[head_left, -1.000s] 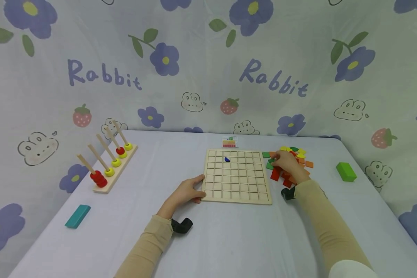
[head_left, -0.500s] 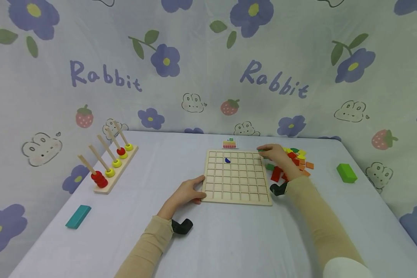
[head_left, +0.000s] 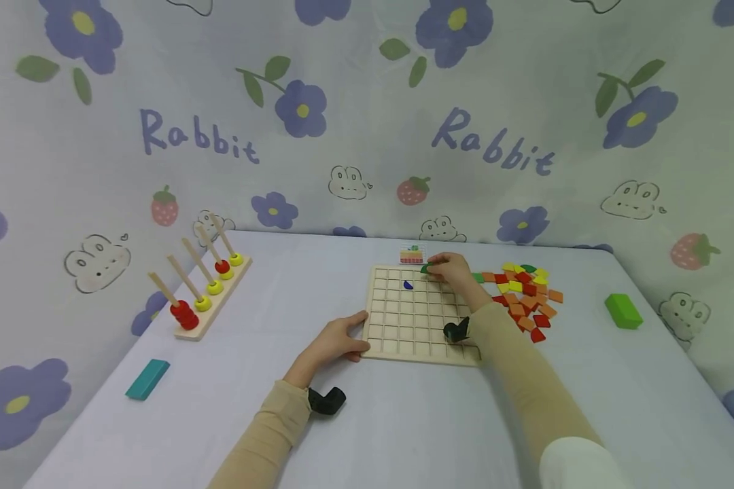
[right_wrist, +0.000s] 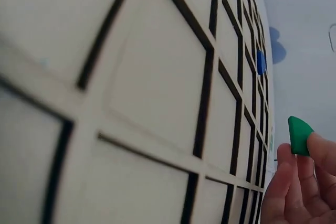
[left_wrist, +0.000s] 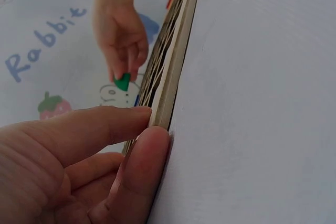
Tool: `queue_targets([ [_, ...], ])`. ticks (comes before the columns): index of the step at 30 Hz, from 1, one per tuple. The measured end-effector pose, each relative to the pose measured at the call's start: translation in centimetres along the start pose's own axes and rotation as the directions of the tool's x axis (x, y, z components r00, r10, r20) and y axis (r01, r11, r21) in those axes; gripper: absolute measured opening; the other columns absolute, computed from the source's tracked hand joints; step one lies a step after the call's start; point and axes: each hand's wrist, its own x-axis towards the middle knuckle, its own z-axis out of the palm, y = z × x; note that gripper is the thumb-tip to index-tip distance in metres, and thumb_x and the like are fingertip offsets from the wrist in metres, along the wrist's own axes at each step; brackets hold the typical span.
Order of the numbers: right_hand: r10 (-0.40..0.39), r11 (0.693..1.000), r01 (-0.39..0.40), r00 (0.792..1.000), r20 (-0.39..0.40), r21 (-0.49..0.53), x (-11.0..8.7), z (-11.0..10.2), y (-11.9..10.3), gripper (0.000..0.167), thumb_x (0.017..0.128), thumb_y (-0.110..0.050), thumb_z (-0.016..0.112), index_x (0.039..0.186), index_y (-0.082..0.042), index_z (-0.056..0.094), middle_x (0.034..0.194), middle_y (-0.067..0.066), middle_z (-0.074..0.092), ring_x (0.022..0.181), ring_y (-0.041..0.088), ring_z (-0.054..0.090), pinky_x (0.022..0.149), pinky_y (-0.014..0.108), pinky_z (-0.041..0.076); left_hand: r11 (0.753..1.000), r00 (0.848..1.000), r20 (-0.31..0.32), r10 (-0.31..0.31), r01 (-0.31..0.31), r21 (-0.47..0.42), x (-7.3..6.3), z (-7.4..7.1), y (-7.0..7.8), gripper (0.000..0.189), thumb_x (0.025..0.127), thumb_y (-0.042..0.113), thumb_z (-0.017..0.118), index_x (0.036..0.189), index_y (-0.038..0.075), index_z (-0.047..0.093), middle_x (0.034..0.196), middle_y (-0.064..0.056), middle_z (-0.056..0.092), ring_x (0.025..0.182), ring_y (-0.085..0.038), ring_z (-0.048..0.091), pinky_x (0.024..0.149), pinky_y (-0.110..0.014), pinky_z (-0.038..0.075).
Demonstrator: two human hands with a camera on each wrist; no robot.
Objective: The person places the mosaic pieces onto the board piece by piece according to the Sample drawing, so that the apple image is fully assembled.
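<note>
My left hand (head_left: 338, 339) rests at the near left corner of the wooden grid board (head_left: 397, 358). Its thumb and index finger are spread along the board's left edge and touch it, as the left wrist view shows close up. Over the far part of the board my right hand (head_left: 455, 272) pinches a green quarter-round tile (right_wrist: 300, 135) between thumb and fingers. A blue half-round tile (head_left: 408, 285) lies in a cell near the board's far side, left of the right hand.
A picture card (head_left: 412, 255) lies beyond the board. Loose red, orange, yellow and green tiles (head_left: 528, 302) are heaped to its right. Farther right sits a green block (head_left: 624, 311). At left are a peg stand with rings (head_left: 204, 316) and a teal block (head_left: 148, 379).
My right hand has picked up a green tile from the heap and carried it left over the board's far side. The left hand stays at the board's edge; the head view shifts slightly.
</note>
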Motion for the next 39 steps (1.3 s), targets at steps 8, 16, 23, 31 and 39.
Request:
queue_targets([
  [8, -0.103, 0.962, 0.089, 0.994, -0.042, -0.259, 0.8, 0.5, 0.6, 0.020, 0.089, -0.009, 0.060, 0.107, 0.000, 0.061, 0.111, 0.019, 0.057, 0.099, 0.030, 0.053, 0.080, 0.036, 0.044, 1.000, 1.000, -0.004, -0.002, 0.002, 0.004, 0.0, 0.1, 0.0, 0.072, 0.078, 0.005, 0.070, 0.142, 0.007, 0.036, 0.104, -0.018, 0.059, 0.050, -0.011, 0.059, 0.054, -0.027, 0.053],
  [16, -0.136, 0.873, 0.118, 0.991, -0.004, -0.473, 1.2, 0.9, 0.9, 0.016, 0.090, -0.011, 0.058, 0.104, -0.004, 0.064, 0.109, 0.015, 0.060, 0.100, 0.030, 0.054, 0.084, 0.040, 0.045, 1.000, 1.000, 0.004, 0.006, -0.006, 0.005, -0.1, 0.1, 0.1, 0.072, 0.078, 0.004, 0.069, 0.142, 0.006, 0.036, 0.093, -0.014, 0.060, 0.050, -0.011, 0.058, 0.054, -0.027, 0.053],
  [23, -0.118, 0.802, 0.119, 0.992, 0.040, -0.585, 1.1, 0.9, 1.0, 0.018, 0.092, -0.013, 0.057, 0.106, -0.006, 0.066, 0.107, 0.015, 0.060, 0.094, 0.028, 0.056, 0.079, 0.038, 0.046, 1.000, 1.000, 0.003, 0.014, -0.014, 0.012, -0.1, 0.1, 0.0, 0.072, 0.078, 0.005, 0.070, 0.142, 0.006, 0.037, 0.103, -0.017, 0.059, 0.050, -0.011, 0.059, 0.054, -0.027, 0.052],
  [31, -0.107, 0.820, 0.095, 0.994, 0.012, -0.564, 0.9, 0.9, 1.0, 0.017, 0.091, -0.016, 0.059, 0.103, -0.007, 0.067, 0.105, 0.013, 0.060, 0.091, 0.027, 0.055, 0.077, 0.037, 0.045, 1.000, 1.000, -0.003, 0.018, -0.018, 0.022, 0.1, 0.1, -0.2, 0.072, 0.079, 0.006, 0.070, 0.142, 0.007, 0.036, 0.107, -0.019, 0.059, 0.050, -0.010, 0.059, 0.054, -0.027, 0.053],
  [39, -0.132, 0.853, 0.126, 0.991, 0.024, -0.506, 0.3, 0.2, 0.7, 0.021, 0.091, -0.016, 0.059, 0.106, -0.003, 0.067, 0.111, 0.017, 0.059, 0.098, 0.031, 0.054, 0.082, 0.041, 0.045, 0.999, 1.000, -0.001, 0.025, -0.025, 0.038, 0.0, 0.1, -0.2, 0.072, 0.079, 0.006, 0.069, 0.142, 0.006, 0.036, 0.100, -0.019, 0.061, 0.049, -0.010, 0.058, 0.054, -0.027, 0.052],
])
